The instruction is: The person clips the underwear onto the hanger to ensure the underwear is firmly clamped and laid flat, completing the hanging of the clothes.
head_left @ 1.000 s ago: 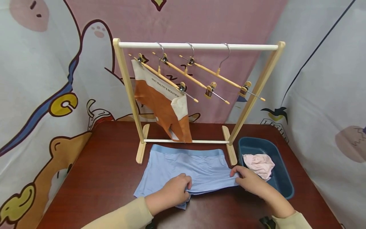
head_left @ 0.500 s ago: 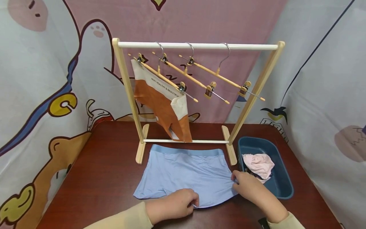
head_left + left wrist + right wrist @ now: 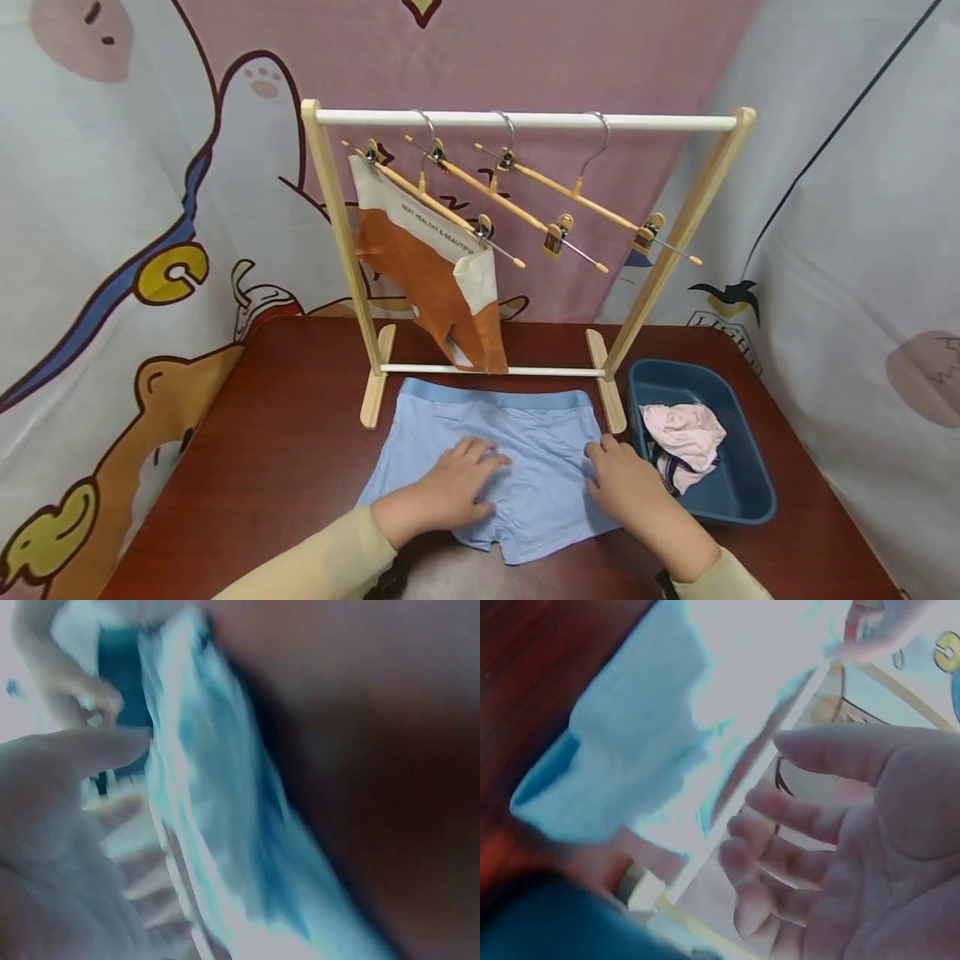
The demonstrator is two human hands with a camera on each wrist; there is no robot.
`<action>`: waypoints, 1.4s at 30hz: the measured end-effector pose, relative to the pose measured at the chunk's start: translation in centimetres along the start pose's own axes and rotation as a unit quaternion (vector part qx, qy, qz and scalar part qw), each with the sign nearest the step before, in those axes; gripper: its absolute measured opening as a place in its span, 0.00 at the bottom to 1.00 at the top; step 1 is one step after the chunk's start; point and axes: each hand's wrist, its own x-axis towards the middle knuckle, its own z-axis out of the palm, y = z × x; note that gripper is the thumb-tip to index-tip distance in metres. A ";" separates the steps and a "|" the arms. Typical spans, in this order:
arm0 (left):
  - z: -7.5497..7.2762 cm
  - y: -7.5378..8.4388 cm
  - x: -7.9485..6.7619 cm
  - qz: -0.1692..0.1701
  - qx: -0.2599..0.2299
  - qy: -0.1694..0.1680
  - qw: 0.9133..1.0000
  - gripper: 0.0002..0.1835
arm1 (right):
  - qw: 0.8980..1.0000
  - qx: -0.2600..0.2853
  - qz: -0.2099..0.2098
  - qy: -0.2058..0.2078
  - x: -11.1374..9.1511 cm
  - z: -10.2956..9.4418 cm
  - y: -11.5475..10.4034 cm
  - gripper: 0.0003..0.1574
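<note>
Light blue boxer briefs [image 3: 536,458] lie spread on the table, waistband toward the rack and leg openings toward me. Over their left half is my left hand [image 3: 453,487], fingers spread and relaxed, pinching nothing. At the right edge of the briefs is my right hand [image 3: 626,483], its fingers loosely bent. In the right wrist view that right hand [image 3: 840,840] shows no cloth between thumb and fingers. The left wrist view is blurred; there the left hand [image 3: 67,825] has its thumb apart from the fingers, beside the blue cloth [image 3: 225,787].
Behind the briefs stands a wooden rack [image 3: 525,121] with several parts and three clip hangers. Orange-and-white underwear [image 3: 435,267] hangs from the left hanger [image 3: 427,196]. A blue basin [image 3: 746,467] at right holds crumpled pink cloth [image 3: 686,437] and something dark. Brown tabletop [image 3: 277,467] extends left.
The briefs' near right part has been pulled out flat toward me, showing both legs. My left hand has let go of the hem and moved up over the cloth; the right has released its edge.
</note>
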 end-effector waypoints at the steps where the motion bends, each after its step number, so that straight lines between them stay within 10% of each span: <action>1: 0.0 -0.8 0.2 -0.027 0.020 -0.004 0.999 0.32 | 1.000 -0.004 -0.002 0.015 0.3 0.4 -0.3 0.25; 6: 0.1 -4.4 0.7 -0.139 0.060 -0.039 0.988 0.46 | 0.999 -0.012 0.006 0.037 1.9 2.6 -1.8 0.43; 11: -0.2 -5.1 0.2 -0.205 0.033 -0.069 0.976 0.54 | 0.999 -0.020 0.029 -0.026 3.3 3.6 -2.6 0.63; 26: -0.1 -4.2 -0.8 -0.268 0.019 -0.056 0.962 0.62 | 0.993 -0.008 0.050 -0.108 6.2 3.9 -1.9 0.71; 36: -1.1 -4.4 -3.9 -0.192 -0.007 0.042 0.981 0.44 | 0.985 -0.025 -0.157 0.069 3.0 2.8 -7.8 0.24; 42: -2.0 -4.3 -7.2 -0.170 -0.022 -0.027 0.985 0.32 | 0.965 -0.038 -0.256 0.029 1.0 3.7 -11.2 0.25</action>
